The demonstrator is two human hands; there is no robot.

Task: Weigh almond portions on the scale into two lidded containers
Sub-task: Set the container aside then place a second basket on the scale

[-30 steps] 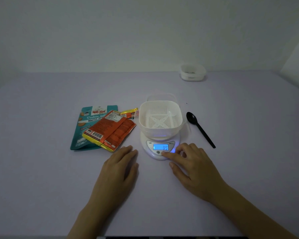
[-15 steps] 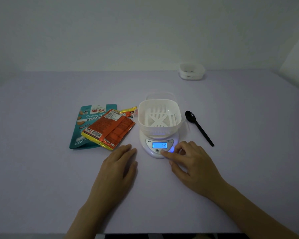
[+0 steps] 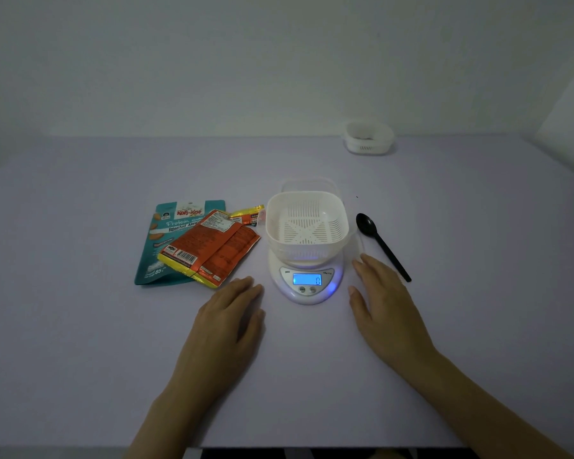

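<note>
Matte lilac table [image 3: 80, 326]; left hand [image 3: 226, 323] and right hand [image 3: 385, 306] lie flat on it either side of the scale, fingers straight, gripping nothing. A glossy teal almond pouch [image 3: 166, 240] lies under a crinkled orange packet [image 3: 219, 246], left of a square white plastic container [image 3: 307, 223] with a slotted floor, which sits on the round white scale [image 3: 307, 283], blue display reading 0. A slim black plastic spoon [image 3: 383, 246] lies just right; a second white container [image 3: 368, 137] stands far back
</note>
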